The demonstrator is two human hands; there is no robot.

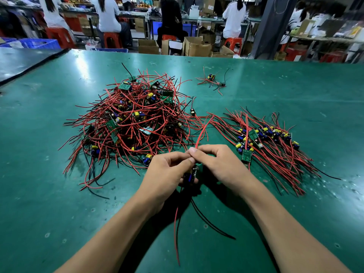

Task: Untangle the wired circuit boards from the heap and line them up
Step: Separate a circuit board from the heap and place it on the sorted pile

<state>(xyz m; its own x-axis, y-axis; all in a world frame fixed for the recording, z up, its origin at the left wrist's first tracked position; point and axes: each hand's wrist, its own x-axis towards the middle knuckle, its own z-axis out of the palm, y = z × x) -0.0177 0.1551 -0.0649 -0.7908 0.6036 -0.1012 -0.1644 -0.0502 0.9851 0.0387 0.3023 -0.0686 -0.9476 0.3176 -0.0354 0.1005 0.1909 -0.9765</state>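
A tangled heap (136,119) of small circuit boards with red and black wires lies left of centre on the green table. To its right, a row of lined-up boards (264,140) lies with wires fanned out. My left hand (167,172) holds a small board (191,175) just above the table in front of the heap; red and black wires hang from it toward me. My right hand (214,162) pinches that board's red wires (202,131), which rise toward the heap. Both thumbs meet at the wires.
Two loose boards with wires (213,80) lie at the far centre-right of the green table (59,194). A dark mat (23,60) covers the far left corner. Beyond the table's far edge, people sit on red stools among cardboard boxes and blue crates.
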